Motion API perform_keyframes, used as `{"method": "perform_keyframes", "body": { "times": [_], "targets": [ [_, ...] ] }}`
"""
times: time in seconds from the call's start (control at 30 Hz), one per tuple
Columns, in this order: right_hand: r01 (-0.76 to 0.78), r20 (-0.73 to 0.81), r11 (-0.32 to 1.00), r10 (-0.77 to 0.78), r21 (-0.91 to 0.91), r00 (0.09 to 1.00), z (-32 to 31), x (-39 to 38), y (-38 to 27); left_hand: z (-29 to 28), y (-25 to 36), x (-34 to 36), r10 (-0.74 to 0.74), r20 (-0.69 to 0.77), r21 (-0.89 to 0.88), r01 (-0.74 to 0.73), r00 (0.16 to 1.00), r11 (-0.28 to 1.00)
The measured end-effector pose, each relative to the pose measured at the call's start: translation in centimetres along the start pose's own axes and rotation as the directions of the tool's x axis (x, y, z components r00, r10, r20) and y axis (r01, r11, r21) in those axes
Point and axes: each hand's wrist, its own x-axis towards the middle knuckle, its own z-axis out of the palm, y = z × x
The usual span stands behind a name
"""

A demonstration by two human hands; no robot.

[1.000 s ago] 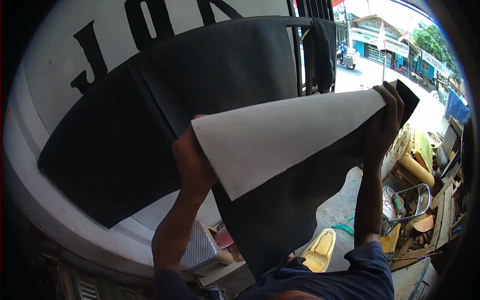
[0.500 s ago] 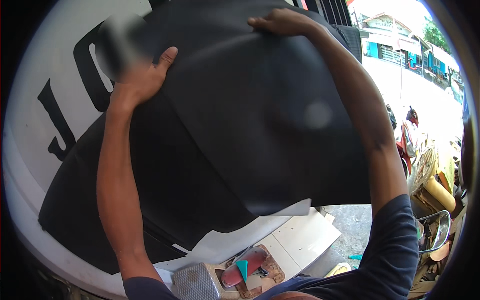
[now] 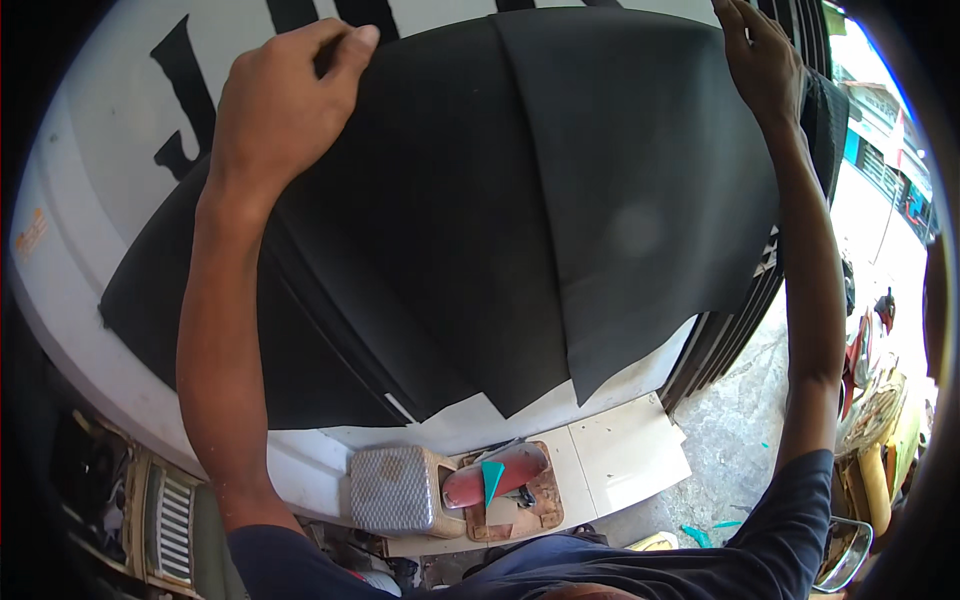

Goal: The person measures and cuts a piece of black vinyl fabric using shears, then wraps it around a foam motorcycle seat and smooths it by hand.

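A large matte black sheet (image 3: 520, 220) lies spread over a curved white panel (image 3: 90, 250) that carries big black painted shapes. My left hand (image 3: 280, 100) presses on the sheet's upper left edge, fingers curled over it. Flat on the upper right edge of the same sheet rests my right hand (image 3: 762, 62), with the arm stretched out. The sheet's lower edge hangs in uneven points, and a white backing (image 3: 450, 415) shows beneath it.
Below the panel stand a silver patterned metal box (image 3: 392, 488) and a wooden block holding a red tool and a teal scraper (image 3: 492, 478). Pale flat boards (image 3: 625, 450) lie on the concrete ground. Black ribbed slats (image 3: 730, 320) and scrap clutter (image 3: 880, 420) sit at right.
The folded-back sheet with its white underside showing has been laid flat over the panel. Both hands have moved up to its top edge, the left one further right.
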Motion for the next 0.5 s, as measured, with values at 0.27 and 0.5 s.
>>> {"method": "perform_keyframes", "body": {
  "times": [0.27,0.5],
  "targets": [
    [0.384,0.096,0.754,-0.505,0.532,0.858,3.4,-3.1,-22.1,-1.7,-11.2,-6.8,-0.256,-0.183,0.015,0.263,0.949,0.965],
    [0.169,0.774,0.983,-0.166,0.077,0.611,4.4,1.7,-15.3,-1.4,-11.7,-6.8,-0.235,-0.121,0.118,0.249,0.965,0.961]
  ]
}}
